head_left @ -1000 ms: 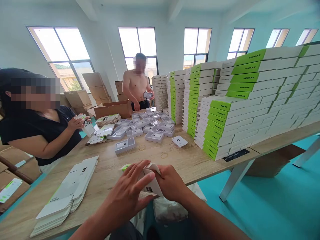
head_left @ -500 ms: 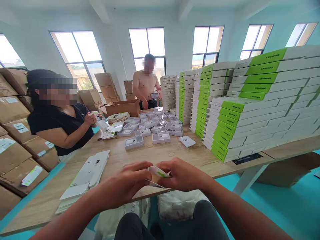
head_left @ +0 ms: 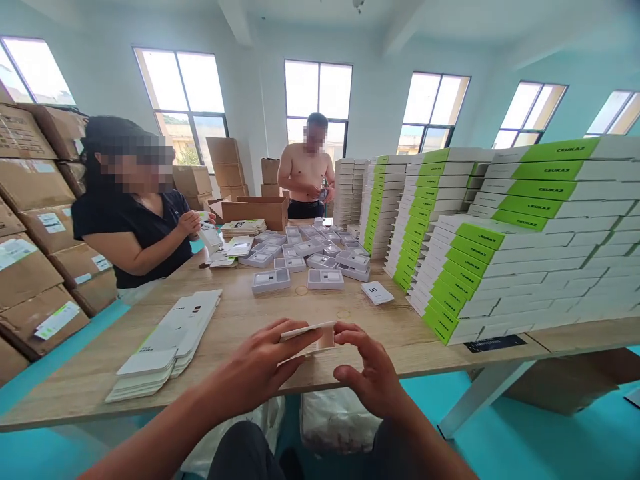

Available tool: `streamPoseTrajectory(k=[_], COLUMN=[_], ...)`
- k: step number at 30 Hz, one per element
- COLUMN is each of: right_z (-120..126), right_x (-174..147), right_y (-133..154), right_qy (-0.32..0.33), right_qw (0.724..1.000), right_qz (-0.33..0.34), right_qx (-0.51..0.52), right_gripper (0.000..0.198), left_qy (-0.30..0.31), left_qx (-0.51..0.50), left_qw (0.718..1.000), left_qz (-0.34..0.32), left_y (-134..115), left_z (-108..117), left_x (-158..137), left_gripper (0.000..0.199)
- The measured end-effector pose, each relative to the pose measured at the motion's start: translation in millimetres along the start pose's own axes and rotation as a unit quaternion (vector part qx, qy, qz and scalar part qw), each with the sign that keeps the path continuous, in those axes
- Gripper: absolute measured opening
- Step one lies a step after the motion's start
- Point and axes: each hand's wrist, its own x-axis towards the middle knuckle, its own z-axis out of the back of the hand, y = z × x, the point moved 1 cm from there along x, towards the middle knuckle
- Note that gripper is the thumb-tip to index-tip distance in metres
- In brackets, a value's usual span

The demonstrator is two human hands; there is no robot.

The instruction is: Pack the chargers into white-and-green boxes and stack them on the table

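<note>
Bright workroom, pale wood-look table [head_left: 240, 313] across the middle of the frame, tall stacks of white-and-green cardboard boxes [head_left: 465, 267] filling the right side. The small white thin-card carton [head_left: 327, 335] is low centre, over the table's near edge. Left hand [head_left: 253, 363] has it pinched, fingers on top and thumb below; right hand [head_left: 373, 373] is loosely curled, thumb well away from the fingers, fingertips by the carton's right end, can't tell if they're touching. I'd guess it's super light, springy at the creases, easy to dent, maybe a bit slick. I'd hold it by the folded edges, not mid-panel.
</note>
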Motion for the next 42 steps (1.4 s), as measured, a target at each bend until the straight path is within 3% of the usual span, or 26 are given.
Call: streamPoseTrajectory(k=[4,6,8,11,13,18,20,23,26,28,30,34,37,42], right_z=[-5.4,-7.8,-12.5,-25.3,-35.0,-53.9,-58.8,-61.1,-54.2,-45.8,-37.0,-27.2,-30.3,-36.4], right_x=[5.3,9.9,11.2,8.7,8.0,13.2,13.5,7.2,-3.2,-7.9,-8.5,-1.3,2.7,3.2], right_y=[6.3,13.9,20.6,29.2,34.9,42.9,41.9,37.1,30.7,26.1,22.4,23.1,27.1,24.6], right_qy=[0.059,0.058,0.016,-0.069,-0.12,-0.237,-0.253,-0.258,-0.244,-0.181,-0.104,-0.043,-0.071,-0.132], right_qw=[0.992,0.995,0.994,0.944,0.904,0.824,0.814,0.842,0.911,0.958,0.986,0.995,0.99,0.978], right_qz=[0.036,-0.011,-0.102,-0.242,-0.297,-0.397,-0.415,-0.386,-0.259,-0.173,-0.117,-0.064,-0.097,-0.153], right_qx=[-0.11,-0.078,0.027,0.215,0.282,0.329,0.317,0.274,0.21,0.14,0.052,-0.064,-0.073,-0.058], right_gripper=[0.014,0.011,0.014,0.016,0.016,0.017,0.022,0.023,0.023,0.015,0.009,0.014,0.007,0.016], left_qy=[0.003,-0.008,-0.052,-0.136,-0.179,-0.188,-0.183,-0.204,-0.226,-0.225,-0.224,-0.223,-0.236,-0.229], left_qx=[0.0,0.004,-0.002,-0.028,-0.037,0.04,0.078,0.078,0.054,0.039,0.028,0.04,0.031,-0.05], left_qw=[1.0,1.0,0.998,0.99,0.983,0.98,0.978,0.974,0.971,0.973,0.974,0.974,0.971,0.972], left_qz=[-0.028,-0.028,-0.018,-0.02,-0.029,-0.059,-0.068,-0.066,-0.055,-0.042,-0.028,-0.015,-0.017,-0.032], left_y=[-0.6,-0.7,-0.2,1.5,3.2,4.4,2.8,-0.2,-2.1,-2.8,-3.8,-7.1,-6.6,4.3], left_z=[-11.3,-15.1,-18.9,-26.5,-32.8,-47.3,-50.4,-51.2,-49.8,-49.1,-48.7,-49.6,-52.8,-57.9], left_x=[-2.6,-3.9,-5.6,-8.8,-11.6,-21.5,-24.3,-25.1,-24.0,-23.7,-23.8,-23.7,-24.5,-29.8], left_gripper=[0.064,0.058,0.041,0.017,0.017,0.025,0.028,0.029,0.028,0.027,0.023,0.018,0.02,0.029])
